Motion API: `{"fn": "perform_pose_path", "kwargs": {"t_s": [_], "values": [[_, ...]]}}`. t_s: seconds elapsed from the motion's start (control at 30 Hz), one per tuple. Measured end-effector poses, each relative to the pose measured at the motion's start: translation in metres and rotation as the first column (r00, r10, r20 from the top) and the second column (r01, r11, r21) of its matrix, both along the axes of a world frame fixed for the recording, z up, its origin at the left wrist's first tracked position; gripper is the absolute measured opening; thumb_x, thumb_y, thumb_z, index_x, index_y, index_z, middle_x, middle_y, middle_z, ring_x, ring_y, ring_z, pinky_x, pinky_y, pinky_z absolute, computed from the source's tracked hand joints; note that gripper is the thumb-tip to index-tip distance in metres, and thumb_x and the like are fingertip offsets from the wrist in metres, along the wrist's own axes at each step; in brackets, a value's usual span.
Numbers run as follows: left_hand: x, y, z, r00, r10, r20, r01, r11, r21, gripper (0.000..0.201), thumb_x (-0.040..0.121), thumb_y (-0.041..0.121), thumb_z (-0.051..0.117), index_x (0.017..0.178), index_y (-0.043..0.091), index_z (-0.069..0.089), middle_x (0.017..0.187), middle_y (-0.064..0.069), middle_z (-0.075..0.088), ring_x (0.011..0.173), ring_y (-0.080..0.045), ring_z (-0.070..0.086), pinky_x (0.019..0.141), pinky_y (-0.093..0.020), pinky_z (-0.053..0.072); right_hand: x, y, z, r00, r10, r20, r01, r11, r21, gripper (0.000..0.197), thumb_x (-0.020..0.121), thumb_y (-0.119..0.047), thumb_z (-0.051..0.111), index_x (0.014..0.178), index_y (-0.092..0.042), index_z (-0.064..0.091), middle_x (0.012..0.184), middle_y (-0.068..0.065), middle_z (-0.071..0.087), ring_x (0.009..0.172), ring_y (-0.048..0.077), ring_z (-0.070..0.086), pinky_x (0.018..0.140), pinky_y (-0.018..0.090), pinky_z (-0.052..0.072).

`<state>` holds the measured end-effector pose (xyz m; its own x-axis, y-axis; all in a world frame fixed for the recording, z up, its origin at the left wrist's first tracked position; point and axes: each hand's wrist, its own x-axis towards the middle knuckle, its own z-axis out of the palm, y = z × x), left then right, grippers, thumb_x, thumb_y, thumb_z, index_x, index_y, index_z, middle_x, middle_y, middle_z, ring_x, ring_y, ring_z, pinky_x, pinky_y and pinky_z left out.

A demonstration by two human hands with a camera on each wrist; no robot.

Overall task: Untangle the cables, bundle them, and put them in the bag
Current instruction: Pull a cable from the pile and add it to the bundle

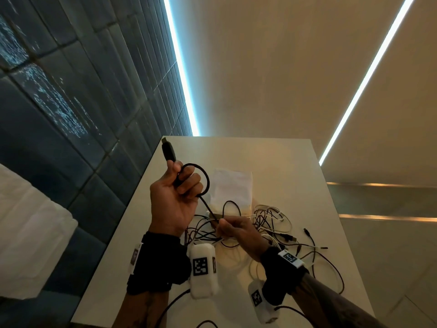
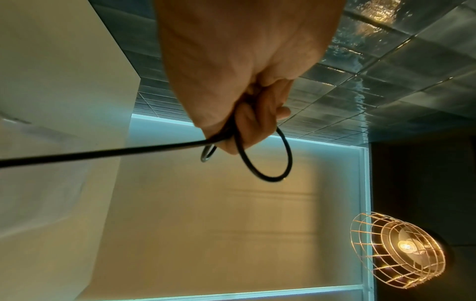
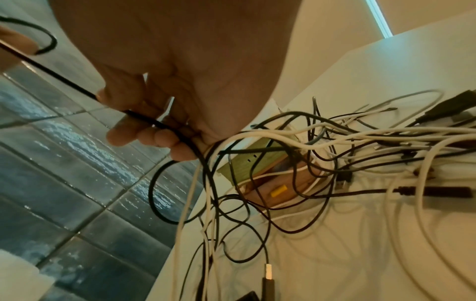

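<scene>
My left hand (image 1: 176,192) is raised over the table's left side and grips a thick black cable (image 1: 205,181) just behind its plug (image 1: 168,150), with a small loop (image 2: 265,156) round the fingers. From there the cable runs taut down to my right hand (image 1: 233,229), which pinches it (image 3: 144,118) just above the tangle. A heap of thin black and white cables (image 1: 267,223) lies on the white table (image 1: 283,162). A white bag (image 1: 233,185) lies flat just beyond the heap.
A wooden box (image 3: 270,177) with a yellow piece sits under the tangle. Loose plugs and cable ends (image 1: 307,235) trail toward the table's right edge. A dark tiled wall (image 1: 71,114) runs close along the left edge. A wire cage lamp (image 2: 401,250) hangs overhead.
</scene>
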<state>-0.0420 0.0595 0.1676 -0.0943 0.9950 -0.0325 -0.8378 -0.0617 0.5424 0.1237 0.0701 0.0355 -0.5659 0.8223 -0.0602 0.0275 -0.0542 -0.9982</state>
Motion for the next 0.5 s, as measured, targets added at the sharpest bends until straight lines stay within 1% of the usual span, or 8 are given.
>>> {"fn": "perform_pose_path", "kwargs": {"t_s": [0.07,0.1,0.2,0.27,0.3,0.33,0.4,0.5], "values": [[-0.005,0.001,0.004,1.000,0.016,0.015,-0.017,1.000,0.022,0.029,0.101,0.025,0.036,0.076,0.018,0.048,0.064,0.007,0.035,0.043,-0.003,0.031,0.040,-0.017,0.028,0.001,-0.001,-0.005,0.999,0.032,0.022,-0.032,0.999,0.000,0.028,0.101,-0.019,0.046,0.078,-0.016,0.063,0.073,-0.008,0.062,0.071,0.006,0.055,0.072,0.023,0.045],[-0.008,0.001,0.004,1.000,0.010,0.022,-0.011,0.999,0.038,0.031,0.102,0.024,0.033,0.075,0.018,0.047,0.064,0.007,0.035,0.043,-0.003,0.031,0.040,-0.017,0.028,0.001,-0.002,-0.008,0.998,0.045,0.036,-0.045,0.999,-0.001,0.027,0.101,-0.016,0.045,0.080,-0.014,0.062,0.075,-0.007,0.062,0.074,0.009,0.056,0.074,0.025,0.047],[-0.015,0.002,0.001,0.997,-0.063,0.048,0.058,0.993,0.100,0.037,0.105,0.026,0.024,0.076,0.019,0.047,0.063,0.008,0.038,0.048,-0.004,0.034,0.045,-0.019,0.030,0.001,-0.004,-0.016,0.999,0.033,0.034,-0.032,0.999,-0.031,0.022,0.101,-0.010,0.044,0.085,-0.006,0.059,0.078,-0.004,0.066,0.080,0.024,0.058,0.079,0.037,0.049],[-0.018,0.000,-0.005,0.993,-0.099,0.064,0.090,0.988,0.128,0.039,0.105,0.027,0.023,0.076,0.019,0.048,0.061,0.007,0.039,0.053,-0.006,0.036,0.050,-0.021,0.031,-0.001,-0.002,-0.016,0.999,-0.027,0.033,0.028,0.998,-0.050,0.021,0.101,-0.007,0.045,0.086,0.000,0.058,0.074,-0.001,0.067,0.075,0.025,0.059,0.074,0.039,0.050],[-0.020,0.000,-0.007,0.995,-0.086,0.046,0.080,0.989,0.123,0.039,0.105,0.027,0.023,0.076,0.019,0.048,0.060,0.007,0.039,0.055,-0.008,0.036,0.052,-0.021,0.032,-0.002,0.000,-0.013,0.997,-0.072,0.038,0.074,0.996,-0.048,0.020,0.100,-0.008,0.047,0.086,0.001,0.058,0.070,-0.001,0.066,0.070,0.022,0.059,0.070,0.037,0.050],[-0.021,-0.001,-0.008,0.999,-0.051,0.004,0.050,0.994,0.101,0.039,0.105,0.028,0.025,0.075,0.019,0.048,0.060,0.007,0.039,0.057,-0.009,0.037,0.054,-0.022,0.033,-0.002,0.002,-0.007,0.992,-0.124,0.037,0.126,0.991,-0.043,0.020,0.099,-0.009,0.049,0.085,0.001,0.058,0.067,-0.001,0.065,0.066,0.018,0.059,0.067,0.033,0.049],[-0.023,0.001,-0.009,0.990,0.046,-0.134,-0.044,0.999,0.014,0.038,0.105,0.031,0.029,0.074,0.019,0.047,0.060,0.006,0.041,0.058,-0.010,0.039,0.056,-0.022,0.034,-0.003,0.007,0.009,0.979,-0.204,-0.008,0.203,0.977,-0.056,0.019,0.098,-0.012,0.054,0.083,0.000,0.057,0.062,-0.003,0.063,0.058,0.014,0.056,0.059,0.027,0.047],[-0.024,0.004,-0.015,0.921,0.136,-0.365,-0.202,0.968,-0.148,0.034,0.104,0.032,0.033,0.076,0.018,0.046,0.062,0.003,0.049,0.060,-0.012,0.044,0.053,-0.023,0.033,-0.012,0.014,0.042,0.954,-0.267,-0.134,0.258,0.963,-0.082,0.020,0.095,-0.014,0.059,0.084,0.001,0.052,0.061,0.003,0.057,0.050,0.018,0.052,0.047,0.028,0.044]]}}
